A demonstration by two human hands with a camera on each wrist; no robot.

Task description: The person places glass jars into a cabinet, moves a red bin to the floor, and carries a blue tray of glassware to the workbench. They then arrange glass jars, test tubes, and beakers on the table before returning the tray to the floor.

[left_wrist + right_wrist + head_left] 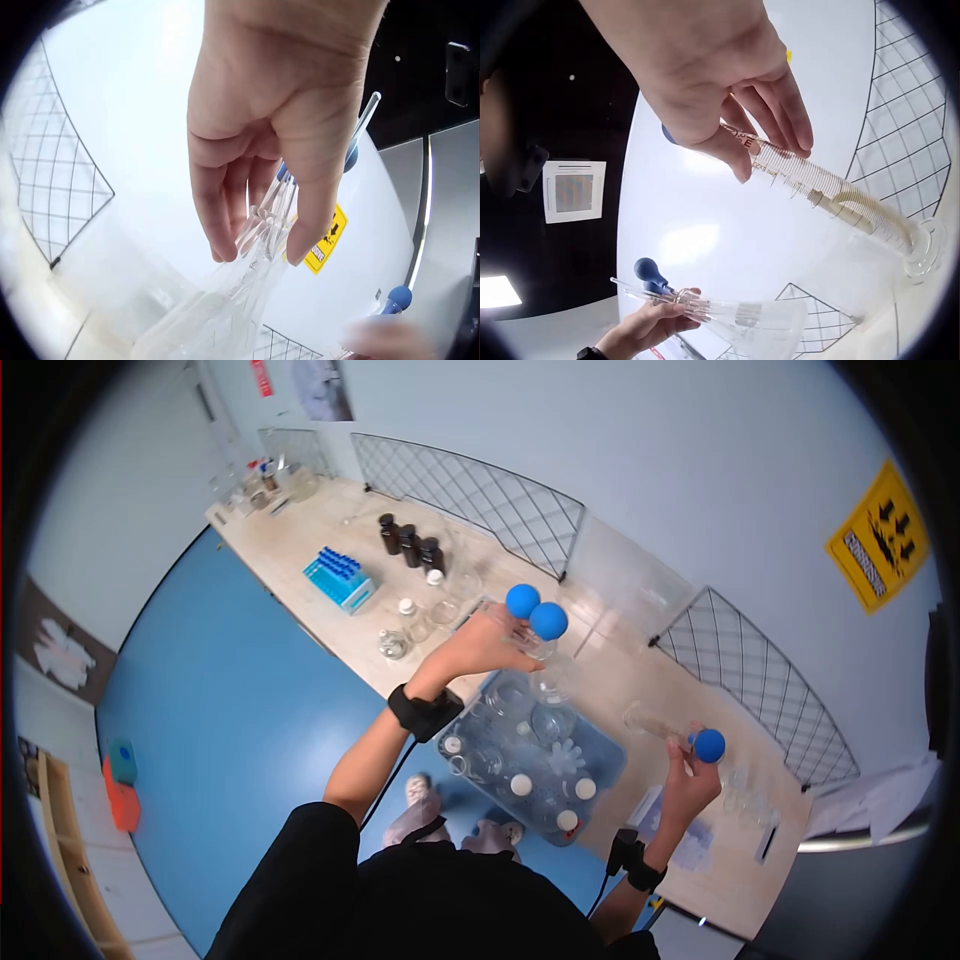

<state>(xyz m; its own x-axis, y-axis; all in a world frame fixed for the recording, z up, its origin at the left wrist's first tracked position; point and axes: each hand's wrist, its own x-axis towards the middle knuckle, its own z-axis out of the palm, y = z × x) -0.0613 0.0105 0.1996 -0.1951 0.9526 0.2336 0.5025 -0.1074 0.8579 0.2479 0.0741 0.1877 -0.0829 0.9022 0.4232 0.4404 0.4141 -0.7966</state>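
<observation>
Glass, clamped between fingers and thumb: flask in left hand, cylinder in right hand; judged a positioning step, next calling for steady, upright control

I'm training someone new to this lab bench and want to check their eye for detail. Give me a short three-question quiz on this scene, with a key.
1. Which hand holds the graduated cylinder, and which the glass flask?
2. True or false: in the head view, two blue bulbs show at the left hand and one at the right hand.
3. How many dark brown bottles stand together on the table?
a) two
b) three
c) six

Key:
1. The right hand holds the cylinder; the left hand holds the flask.
2. True.
3. b
</observation>
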